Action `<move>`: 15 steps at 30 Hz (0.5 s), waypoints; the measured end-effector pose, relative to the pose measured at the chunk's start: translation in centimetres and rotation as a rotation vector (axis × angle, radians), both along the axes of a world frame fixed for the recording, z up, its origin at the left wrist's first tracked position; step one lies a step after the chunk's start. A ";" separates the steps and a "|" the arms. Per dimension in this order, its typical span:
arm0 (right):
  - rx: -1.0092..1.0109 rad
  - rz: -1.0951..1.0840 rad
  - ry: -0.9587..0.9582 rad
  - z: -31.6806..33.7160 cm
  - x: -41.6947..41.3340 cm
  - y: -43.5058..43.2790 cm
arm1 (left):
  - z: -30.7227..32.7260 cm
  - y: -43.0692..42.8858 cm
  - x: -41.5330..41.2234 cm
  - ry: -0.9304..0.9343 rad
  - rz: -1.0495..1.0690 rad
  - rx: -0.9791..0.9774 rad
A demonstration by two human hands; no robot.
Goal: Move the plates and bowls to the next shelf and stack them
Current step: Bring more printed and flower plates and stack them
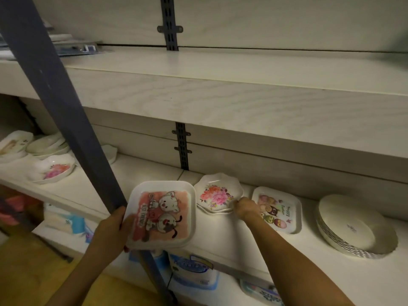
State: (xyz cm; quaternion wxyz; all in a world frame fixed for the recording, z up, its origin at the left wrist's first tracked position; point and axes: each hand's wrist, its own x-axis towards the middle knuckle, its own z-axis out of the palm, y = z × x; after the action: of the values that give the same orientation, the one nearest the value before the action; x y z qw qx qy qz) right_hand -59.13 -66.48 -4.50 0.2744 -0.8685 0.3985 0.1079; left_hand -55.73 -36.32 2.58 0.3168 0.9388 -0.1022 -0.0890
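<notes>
Left hand: the left hand (110,230) grips the left edge of a square cartoon-cat plate (162,214), thumb on the printed face and fingers curled under it.
Cat plate: held tilted in front of the shelf (231,241), beside the dark post (66,107).
Right hand: the right hand (246,208) pinches the right rim of a scalloped flower dish (217,194), fingers closed on it.
Flower dish: resting on the shelf.
Right of it: an Easter owl plate (279,209), then a stack of round white plates (351,226).
Next shelf section, left of the post: a flower bowl (55,168) in front of stacked bowls (47,145).
</notes>
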 end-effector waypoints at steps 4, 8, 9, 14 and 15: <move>0.015 0.027 0.019 -0.4 0.1 0.4 | 0.2 -0.1 0.0 0.008 0.019 -0.027; 0.046 0.114 0.028 -0.4 -0.3 0.6 | 0.4 -1.3 -0.1 -0.041 -0.012 -0.035; 0.062 0.113 0.011 -0.5 -0.6 0.4 | 0.4 -1.5 0.0 -0.050 -0.017 -0.042; 0.041 0.114 -0.035 0.5 -4.2 -1.2 | 0.0 -4.4 0.4 0.034 -0.108 -0.123; 0.033 0.100 -0.048 0.8 -5.3 -1.7 | -0.3 -5.3 0.4 0.051 -0.131 -0.138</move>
State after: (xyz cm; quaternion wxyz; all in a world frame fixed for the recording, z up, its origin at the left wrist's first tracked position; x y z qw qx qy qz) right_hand -64.47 -68.16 -3.74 0.2927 -0.8849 0.3462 0.1071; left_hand -55.37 -41.67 2.33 0.3766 0.9035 -0.1610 -0.1259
